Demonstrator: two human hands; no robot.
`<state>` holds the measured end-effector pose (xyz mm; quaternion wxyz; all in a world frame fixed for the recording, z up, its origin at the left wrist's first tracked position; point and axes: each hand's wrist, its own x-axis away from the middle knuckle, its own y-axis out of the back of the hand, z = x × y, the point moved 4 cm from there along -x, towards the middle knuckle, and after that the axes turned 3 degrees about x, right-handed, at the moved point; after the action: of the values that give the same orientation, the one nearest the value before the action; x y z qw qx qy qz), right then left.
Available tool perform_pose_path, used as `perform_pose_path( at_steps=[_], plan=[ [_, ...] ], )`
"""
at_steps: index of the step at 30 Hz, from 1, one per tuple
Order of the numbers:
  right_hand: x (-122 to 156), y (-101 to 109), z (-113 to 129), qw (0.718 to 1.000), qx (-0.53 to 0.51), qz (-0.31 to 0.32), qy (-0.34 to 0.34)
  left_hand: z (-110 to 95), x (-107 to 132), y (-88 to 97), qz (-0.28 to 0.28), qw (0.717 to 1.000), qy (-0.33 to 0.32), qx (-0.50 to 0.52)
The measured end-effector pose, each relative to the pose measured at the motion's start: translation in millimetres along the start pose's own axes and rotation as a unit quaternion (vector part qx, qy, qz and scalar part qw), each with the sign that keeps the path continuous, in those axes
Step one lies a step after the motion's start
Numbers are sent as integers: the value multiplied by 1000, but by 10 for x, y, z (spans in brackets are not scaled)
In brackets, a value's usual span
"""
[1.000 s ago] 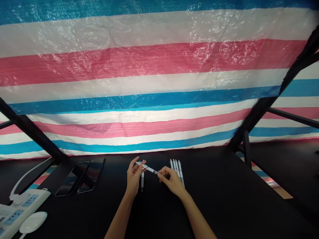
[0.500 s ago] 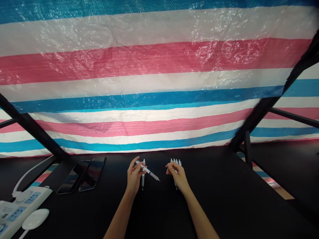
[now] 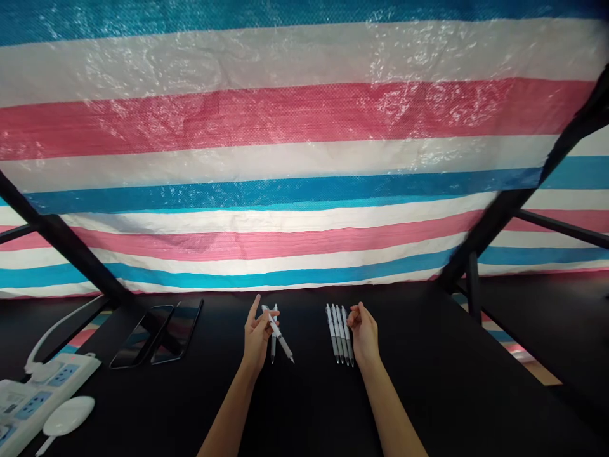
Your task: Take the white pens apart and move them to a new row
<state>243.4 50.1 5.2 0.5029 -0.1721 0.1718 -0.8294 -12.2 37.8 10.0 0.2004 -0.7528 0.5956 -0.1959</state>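
Note:
My left hand (image 3: 257, 336) pinches a white pen (image 3: 280, 336) between thumb and fingers, with its index finger raised. The pen slants, its grey grip and tip pointing down to the right. A second white pen (image 3: 273, 349) lies on the black table just behind it, partly covered by the held pen and fingers. Several white pens (image 3: 337, 333) with grey grips lie side by side in a row, tips toward me. Just right of that row is my right hand (image 3: 365, 336), fingers curled in and no pen visible in them; whether it touches the rightmost pen is unclear.
Two dark phones (image 3: 143, 336) lie at the left on the black table (image 3: 304, 412). A white power strip (image 3: 52, 387) and a white rounded device with a cable (image 3: 71, 416) sit at the lower left. Black frame bars (image 3: 476, 247) flank a striped tarp (image 3: 285, 114) behind.
My right hand has moved right, off the row of pens, uncovering it. The pen in my left hand has swung to point more steeply downward.

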Motion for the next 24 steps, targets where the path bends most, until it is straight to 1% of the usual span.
perform_pose_path(
  at_steps=[5, 11, 24],
  plan=[
    [-26, 33, -35, 1000, 3, -11, -6, 11, 0, 6, 7, 1000, 18, -14],
    [-20, 19, -26, 1000, 20, -8, 7, 17, -11, 22, 1, 1000, 22, -13],
    [5, 14, 5, 999, 36, -13, 20, 6, 1, 15, 17, 999, 23, -39]
  ],
)
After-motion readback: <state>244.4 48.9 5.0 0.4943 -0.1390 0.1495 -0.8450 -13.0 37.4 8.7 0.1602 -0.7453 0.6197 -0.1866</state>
